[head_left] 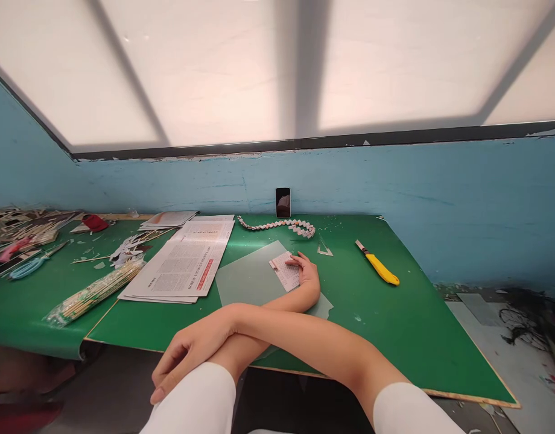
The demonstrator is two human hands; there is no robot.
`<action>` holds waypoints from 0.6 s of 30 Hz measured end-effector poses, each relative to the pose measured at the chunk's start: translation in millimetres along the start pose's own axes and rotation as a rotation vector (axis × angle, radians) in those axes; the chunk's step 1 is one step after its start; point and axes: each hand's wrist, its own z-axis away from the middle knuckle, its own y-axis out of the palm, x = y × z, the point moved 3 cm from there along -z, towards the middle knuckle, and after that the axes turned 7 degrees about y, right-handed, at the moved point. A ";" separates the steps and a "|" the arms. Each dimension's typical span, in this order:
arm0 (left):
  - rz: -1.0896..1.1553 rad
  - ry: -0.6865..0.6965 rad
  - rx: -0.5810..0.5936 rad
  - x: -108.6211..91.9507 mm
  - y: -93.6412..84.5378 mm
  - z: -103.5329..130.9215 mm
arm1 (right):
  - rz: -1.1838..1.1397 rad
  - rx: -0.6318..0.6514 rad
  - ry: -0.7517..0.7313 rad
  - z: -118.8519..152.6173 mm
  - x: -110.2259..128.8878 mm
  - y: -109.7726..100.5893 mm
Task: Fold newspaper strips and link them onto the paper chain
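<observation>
My arms are crossed over the near edge of the green table. From the left sleeve, the lower arm reaches to the right, and my left hand rests on the right edge of a small printed paper piece. Its fingers are loosely bent and apart, not visibly gripping the paper. That piece lies on a translucent sheet. My right hand lies over my left forearm near the white sleeve, fingers loosely curved, holding nothing visible. A folded paper chain and a small triangle ruler are beyond my left hand.
A yellow utility knife lies right on the table. Left are stacked newspapers, bagged wooden sticks, scissors and paper scraps. A phone leans upright against the blue wall.
</observation>
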 end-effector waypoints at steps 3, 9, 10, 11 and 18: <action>-0.101 -0.025 -0.013 1.1 -2.0 0.3 | -0.028 0.006 0.011 -0.8 0.4 0.0; -0.060 -0.017 0.029 -2.5 -14.2 0.3 | 0.040 -0.066 0.057 -4.6 -3.5 1.0; -0.076 -0.018 0.058 -2.7 -17.8 1.1 | 0.078 -0.106 0.040 -3.5 -5.1 3.6; -0.106 -0.015 0.084 -2.3 -22.2 2.4 | 0.122 -0.168 0.018 -1.0 -7.8 6.4; -0.130 0.001 0.101 38.5 -62.8 38.7 | 0.350 -1.059 -0.096 97.9 -45.1 15.8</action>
